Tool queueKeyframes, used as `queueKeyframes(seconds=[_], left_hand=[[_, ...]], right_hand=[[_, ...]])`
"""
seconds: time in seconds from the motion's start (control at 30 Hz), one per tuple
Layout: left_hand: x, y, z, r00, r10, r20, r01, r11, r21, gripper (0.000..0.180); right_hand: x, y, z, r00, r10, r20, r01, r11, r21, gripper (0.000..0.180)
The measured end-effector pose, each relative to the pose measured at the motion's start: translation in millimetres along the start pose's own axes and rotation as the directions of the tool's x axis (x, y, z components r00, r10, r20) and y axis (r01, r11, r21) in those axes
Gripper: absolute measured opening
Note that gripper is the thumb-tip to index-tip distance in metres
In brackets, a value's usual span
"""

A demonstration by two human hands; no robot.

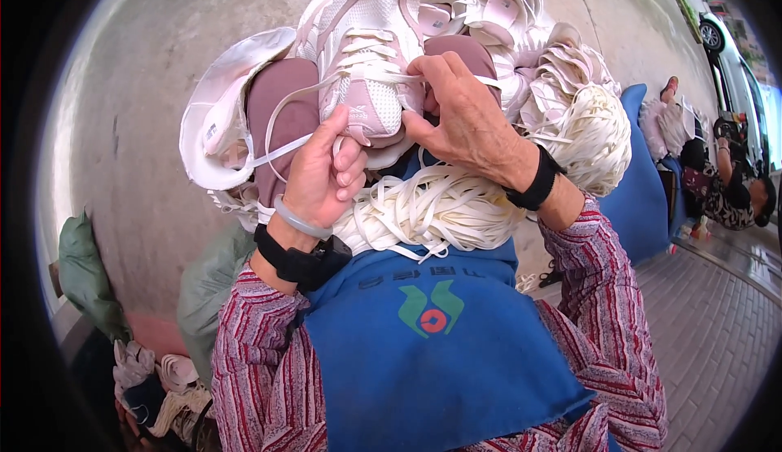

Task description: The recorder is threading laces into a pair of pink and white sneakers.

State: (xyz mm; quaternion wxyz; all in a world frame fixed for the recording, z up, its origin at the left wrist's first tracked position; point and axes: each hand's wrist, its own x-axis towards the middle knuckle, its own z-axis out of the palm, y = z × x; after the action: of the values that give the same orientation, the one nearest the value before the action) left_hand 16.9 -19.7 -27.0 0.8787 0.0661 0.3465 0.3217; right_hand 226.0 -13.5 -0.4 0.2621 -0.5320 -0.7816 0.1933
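A pink and white mesh shoe upper [362,37] lies across my lap, its pink tongue tip pointing toward me. White shoelace [368,71] crosses its eyelets; one loose length loops left and down to my left hand, another runs right behind my right hand. With the thumb on the tongue tip and the fingers curled beneath, my left hand [326,171] grips the shoe upper. At its right edge, my right hand [472,126] has index finger and thumb against the upper, other fingers partly hidden behind. A thick bundle of white laces [432,212] rests below my hands.
Stacked pink and white uppers [505,8] lie beyond my lap, with more lace bundles [590,138] at right. Another upper [220,126] sits left of my knee. A blue apron [440,354] covers my lap. Green sacks [85,273] stand left; a person [729,187] sits far right.
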Motion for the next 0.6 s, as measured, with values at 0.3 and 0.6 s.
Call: queueKeyframes(seconds=[0.3,0.6], left_hand=[[-13.0,3.7,-1.6,0.998,-0.008,-0.056,0.022,0.963,0.269,0.021],[-14.4,-9.0,2.3,0.975,0.163,-0.152,-0.077,0.887,0.455,0.022]], right_hand=[[9.9,0.0,-22.3,0.980,0.116,0.161,-0.142,0.976,0.164,0.040],[5.8,8.7,-17.8,0.999,-0.013,0.030,0.009,0.992,0.123,0.018]])
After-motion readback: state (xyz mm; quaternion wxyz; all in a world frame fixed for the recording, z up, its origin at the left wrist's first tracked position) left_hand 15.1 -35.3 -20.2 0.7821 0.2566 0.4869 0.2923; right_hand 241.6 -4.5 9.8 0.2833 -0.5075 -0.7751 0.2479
